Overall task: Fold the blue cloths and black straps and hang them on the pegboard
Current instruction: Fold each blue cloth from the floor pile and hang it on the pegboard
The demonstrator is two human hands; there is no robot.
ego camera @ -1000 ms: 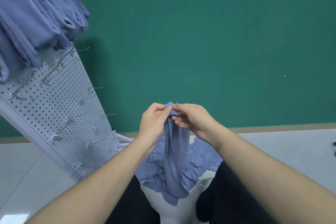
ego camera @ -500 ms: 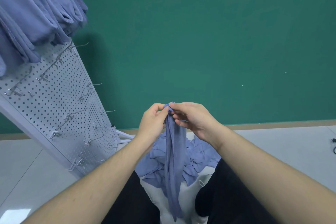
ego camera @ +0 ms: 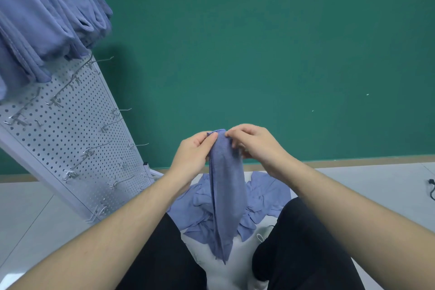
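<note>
Both hands up in front of the chest, w/ a blue cloth (ego camera: 226, 186) held between them. Left hand (ego camera: 193, 155) pinches the cloth's top left corner, fingers curled round the edge; right hand (ego camera: 256, 146) grips the top right, fingertips curled onto the fabric. The cloth hangs down as a long narrow strip, folded lengthwise, its bottom tip dangling between the knees, which are in black trousers (ego camera: 303, 242). Behind it a crumpled pile of blue cloths (ego camera: 266, 198) lies on the floor (ego camera: 26, 214), prob. several pieces, hard to count. At left stands a white pegboard (ego camera: 77, 139), leaning in the wide-angle view, w/ bare metal hooks (ego camera: 94, 150) lower down and folded blue cloths (ego camera: 47, 14) hung across the top. Green wall (ego camera: 259, 42) behind.
</note>
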